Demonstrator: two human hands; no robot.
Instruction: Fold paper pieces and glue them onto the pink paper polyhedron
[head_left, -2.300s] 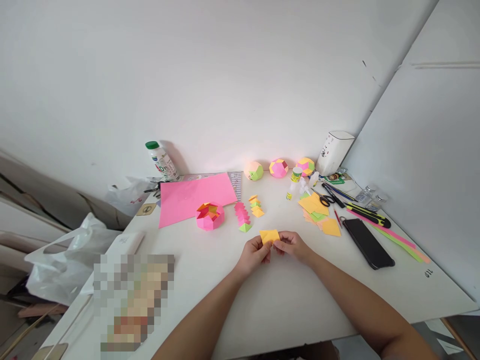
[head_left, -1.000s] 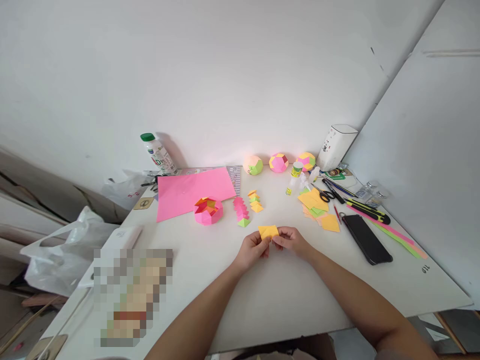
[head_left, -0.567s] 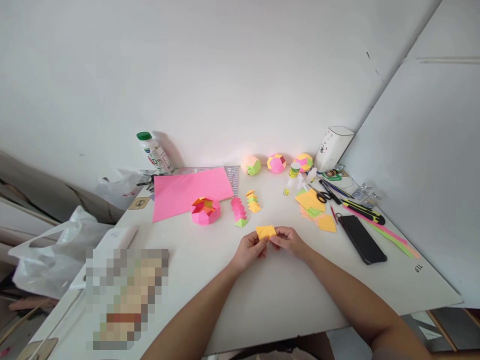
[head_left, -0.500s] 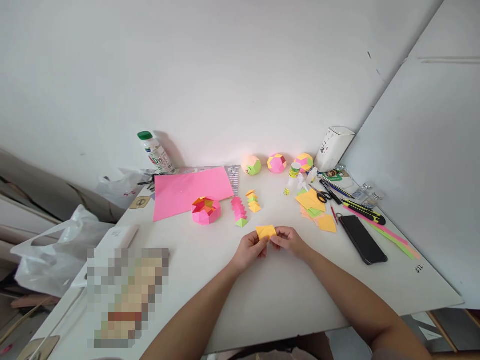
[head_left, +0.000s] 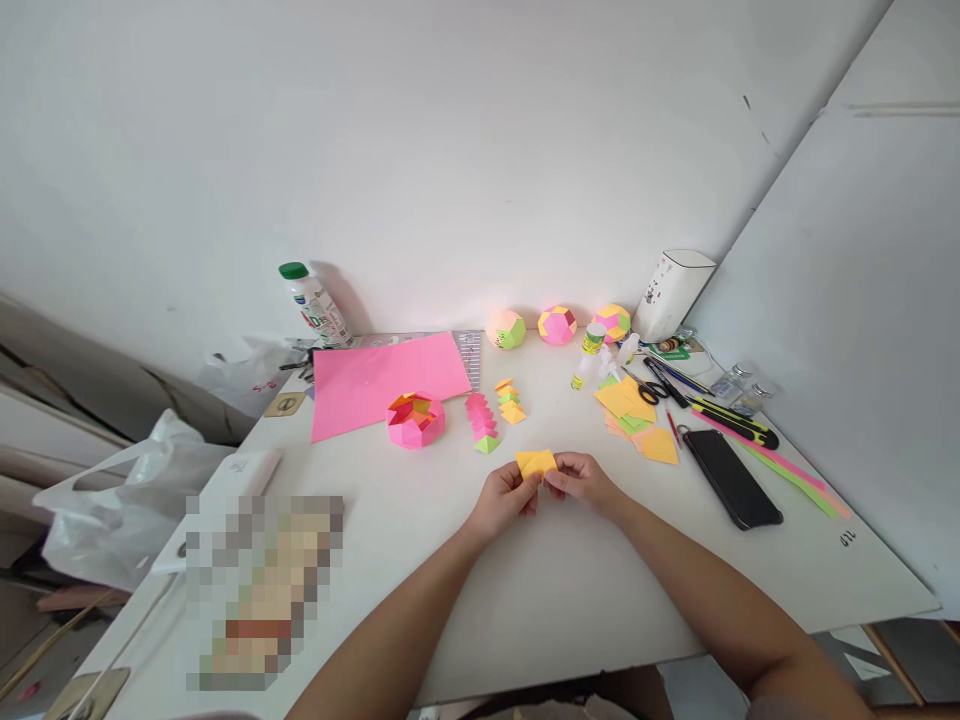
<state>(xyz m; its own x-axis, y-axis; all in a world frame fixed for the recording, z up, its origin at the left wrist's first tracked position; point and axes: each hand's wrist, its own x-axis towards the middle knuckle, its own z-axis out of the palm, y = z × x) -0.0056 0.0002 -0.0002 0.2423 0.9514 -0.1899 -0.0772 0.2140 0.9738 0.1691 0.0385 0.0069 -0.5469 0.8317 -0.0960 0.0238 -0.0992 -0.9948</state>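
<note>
The left hand (head_left: 502, 501) and the right hand (head_left: 589, 483) are pinching a yellow paper (head_left: 535, 461) between them, over the white table (head_left: 397, 510). From that paper, a row of pink and green folded bits (head_left: 481, 420) is lying at ten o'clock, with a pink bowl (head_left: 415, 436) sitting farther out. Loose paper squares (head_left: 627, 398) are lying at two, a black phone (head_left: 733, 478) at three, paper balls (head_left: 557, 326) around twelve.

The yellow piece (head_left: 535, 463) you hold looks like matt paper, thin and creased. Your pink sheet (head_left: 375, 380) is smooth, matt paper too, and the faceted bowl (head_left: 415, 432) beside it looks like folded paper. Your desk (head_left: 585, 600) has a smooth top with a faint sheen. To your left, the carrier bag (head_left: 112, 520) is thin, crinkled, shiny plastic; the bottle (head_left: 319, 312) looks like smooth plastic.
</note>
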